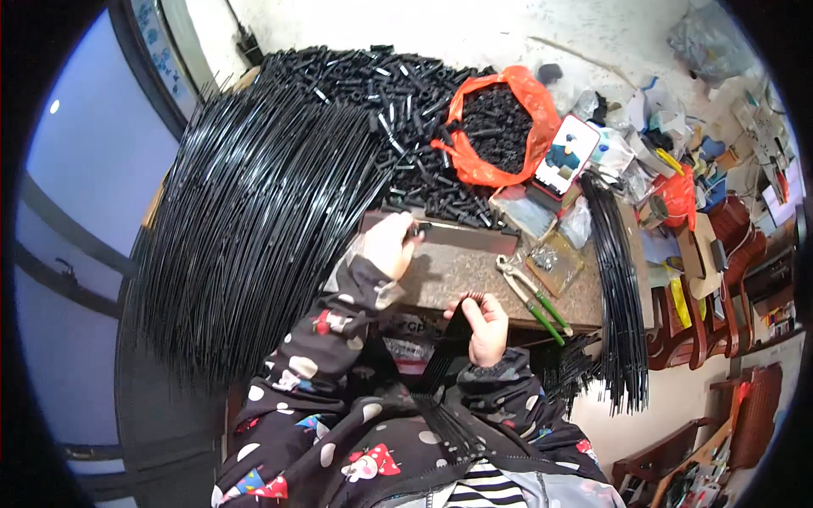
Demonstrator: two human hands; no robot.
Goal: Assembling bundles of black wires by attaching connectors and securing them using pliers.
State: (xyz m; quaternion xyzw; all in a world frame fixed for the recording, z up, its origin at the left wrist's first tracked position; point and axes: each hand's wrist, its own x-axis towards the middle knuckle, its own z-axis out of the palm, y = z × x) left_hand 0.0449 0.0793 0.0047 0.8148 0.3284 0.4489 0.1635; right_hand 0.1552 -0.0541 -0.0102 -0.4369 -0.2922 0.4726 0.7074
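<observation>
My left hand (389, 245) is at the near edge of the heap of short black plastic parts (406, 102). Its fingers are closed around a small black part (417, 229), mostly hidden by the fingers. Lower down, in front of the table edge, my right hand (486, 328) grips a bundle of thin black rods (440, 356). Their coppery upper ends show between thumb and fingers, and the rods slope down toward my lap. A dark strip (466, 237) borders the heap just right of my left hand.
Long black rods (262, 195) cover the left side; another bundle (614, 296) hangs over the right edge. Green-handled pincers (533, 296) lie on the worktable (436, 275). Behind them are a red plastic bag (474, 173) of black parts and a propped phone (566, 157).
</observation>
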